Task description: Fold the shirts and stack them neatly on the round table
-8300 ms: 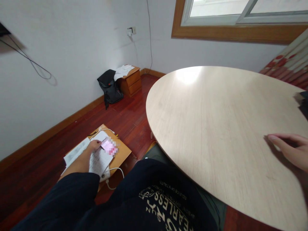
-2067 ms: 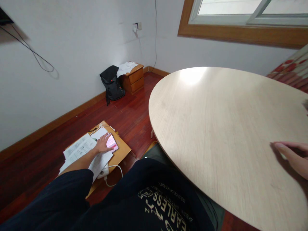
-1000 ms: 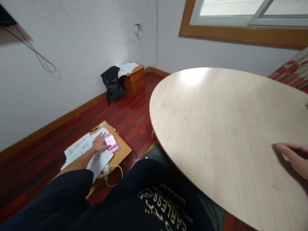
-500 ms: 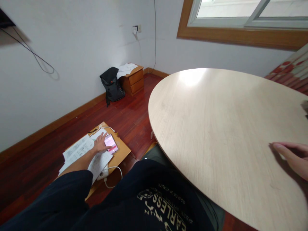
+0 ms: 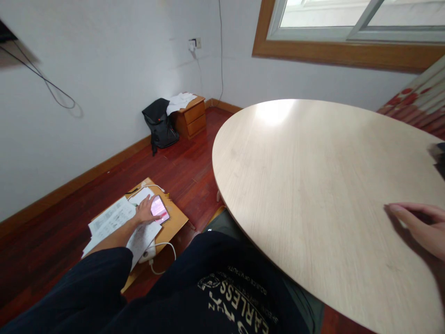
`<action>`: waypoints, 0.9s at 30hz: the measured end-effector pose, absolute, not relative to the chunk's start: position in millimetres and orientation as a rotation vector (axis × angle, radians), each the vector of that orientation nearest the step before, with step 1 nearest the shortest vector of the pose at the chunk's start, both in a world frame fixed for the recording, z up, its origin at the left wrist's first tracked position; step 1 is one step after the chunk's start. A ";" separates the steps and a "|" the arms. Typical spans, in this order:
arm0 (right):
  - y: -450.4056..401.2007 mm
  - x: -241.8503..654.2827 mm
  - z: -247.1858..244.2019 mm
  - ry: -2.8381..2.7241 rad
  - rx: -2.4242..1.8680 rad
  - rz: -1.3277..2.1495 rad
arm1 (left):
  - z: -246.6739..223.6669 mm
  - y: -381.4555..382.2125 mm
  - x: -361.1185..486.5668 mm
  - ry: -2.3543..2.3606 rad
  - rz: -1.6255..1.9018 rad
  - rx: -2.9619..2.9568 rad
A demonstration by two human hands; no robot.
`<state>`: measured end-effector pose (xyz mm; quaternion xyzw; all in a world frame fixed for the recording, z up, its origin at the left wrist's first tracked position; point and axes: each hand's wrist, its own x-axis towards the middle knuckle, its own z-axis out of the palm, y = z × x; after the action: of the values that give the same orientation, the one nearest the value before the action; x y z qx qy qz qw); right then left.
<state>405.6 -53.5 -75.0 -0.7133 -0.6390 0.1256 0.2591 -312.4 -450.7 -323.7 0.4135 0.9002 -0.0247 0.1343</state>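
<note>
At the lower left, my left hand (image 5: 144, 212) rests with its fingers spread at the left edge of a phone (image 5: 160, 208) whose screen is lit pink. The phone lies on a low wooden stand (image 5: 177, 217) beside printed papers (image 5: 118, 214), and my forearm passes over the papers. My right hand (image 5: 422, 227) is at the right edge of the view on the pale round table (image 5: 306, 185). Its thumb and a finger come together at the tips, and whether anything is between them is too small to make out.
A white power strip (image 5: 148, 253) with a cable sits by the stand's near edge. A black backpack (image 5: 160, 125) leans against a small drawer cabinet (image 5: 194, 118) by the far wall. A dark object (image 5: 441, 160) is at the table's right side.
The view has shifted slightly to the right, showing more of the dark object. My left fingers have drawn in a little beside the phone. My right hand has hardly changed.
</note>
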 end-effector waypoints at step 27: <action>-124.6 330.4 -7.8 -2.133 -1.495 0.344 | -104.4 -314.1 -309.9 2.572 1.564 1.320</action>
<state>330.4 -124.6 -7.8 -0.5503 -0.7852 0.1267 0.2542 -309.9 -314.1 -104.4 0.4006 0.7804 0.4746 -0.0729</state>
